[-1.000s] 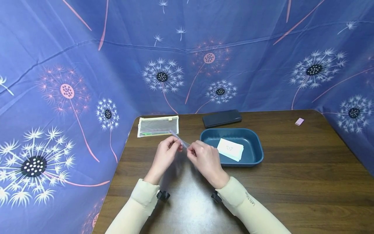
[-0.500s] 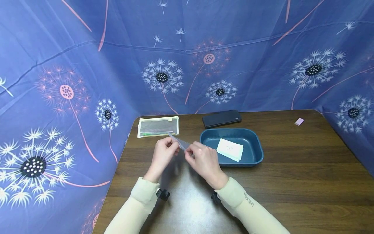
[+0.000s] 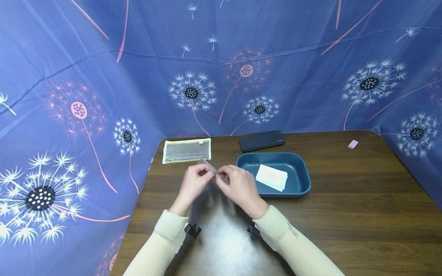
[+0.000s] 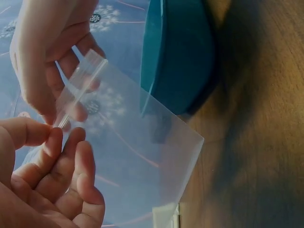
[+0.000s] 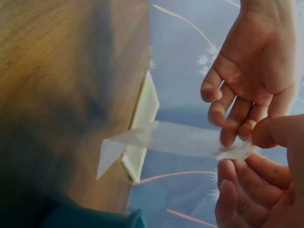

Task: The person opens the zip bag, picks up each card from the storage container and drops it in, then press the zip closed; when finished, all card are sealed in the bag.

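Note:
A clear plastic zip bag [image 4: 142,142] hangs between my two hands above the table, its flat body spreading away from the fingers. My left hand [image 3: 193,184] pinches the zip edge between thumb and forefinger, the other fingers curled loosely below. On the same edge, my right hand [image 3: 241,188] also pinches with thumb and fingertips, close against the left fingertips. In the right wrist view, the zip bag [image 5: 180,140] appears thin and creased, with its mouth bunched at the fingers. Nothing shows inside the bag.
Right of the hands stands a blue basin [image 3: 304,184] holding white paper sheets [image 3: 271,177]. Behind it lies a black case [image 3: 262,141]. A mesh zip pouch [image 3: 187,148] with pens lies at the back left, a pink eraser [image 3: 353,144] at the far right.
My right hand has shifted slightly left along the bag's edge, bringing its fingertips up to the left hand's. The left hand stays nearly in place, and less of the bag shows between them.

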Demonstrator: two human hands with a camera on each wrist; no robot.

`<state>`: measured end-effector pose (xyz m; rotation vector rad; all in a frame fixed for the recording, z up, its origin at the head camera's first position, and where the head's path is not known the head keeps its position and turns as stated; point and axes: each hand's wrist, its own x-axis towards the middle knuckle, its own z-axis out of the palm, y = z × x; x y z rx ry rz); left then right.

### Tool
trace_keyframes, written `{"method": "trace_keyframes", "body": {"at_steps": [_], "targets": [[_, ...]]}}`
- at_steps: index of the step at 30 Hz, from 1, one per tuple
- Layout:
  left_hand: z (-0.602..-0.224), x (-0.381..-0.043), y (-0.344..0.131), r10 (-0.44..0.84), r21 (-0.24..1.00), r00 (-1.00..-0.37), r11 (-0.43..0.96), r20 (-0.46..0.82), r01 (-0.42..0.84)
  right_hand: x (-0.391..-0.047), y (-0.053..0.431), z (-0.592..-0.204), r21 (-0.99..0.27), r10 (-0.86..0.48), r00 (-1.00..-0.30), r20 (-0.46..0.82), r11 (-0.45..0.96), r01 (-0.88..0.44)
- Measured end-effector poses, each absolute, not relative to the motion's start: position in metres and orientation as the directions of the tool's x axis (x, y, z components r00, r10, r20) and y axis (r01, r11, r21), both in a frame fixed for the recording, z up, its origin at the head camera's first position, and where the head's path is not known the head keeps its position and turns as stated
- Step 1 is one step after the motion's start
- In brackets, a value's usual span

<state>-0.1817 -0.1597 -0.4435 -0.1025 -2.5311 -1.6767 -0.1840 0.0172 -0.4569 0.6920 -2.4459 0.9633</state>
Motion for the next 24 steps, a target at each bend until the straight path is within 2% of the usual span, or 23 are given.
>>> {"method": "trace_keyframes", "body": {"at_steps": [8, 16, 24], "targets": [[-0.438, -0.182, -0.154, 0.021, 0.859, -0.992, 0.497, 0.128, 0.121, -0.189, 0.014, -0.448, -0.426, -0.319, -0.755, 0.572, 0.672, -0.606], [-0.435, -0.185, -0.157, 0.067, 0.773, -0.980, 0.605, 0.189, 0.191, -0.193, 0.012, -0.442, -0.475, -0.343, -0.758, 0.555, 0.617, -0.627], [-0.430, -0.188, -0.162, 0.073, 0.689, -0.971, 0.693, 0.228, 0.214, -0.205, 0.015, -0.437, -0.454, -0.357, -0.744, 0.565, 0.618, -0.641]]}}
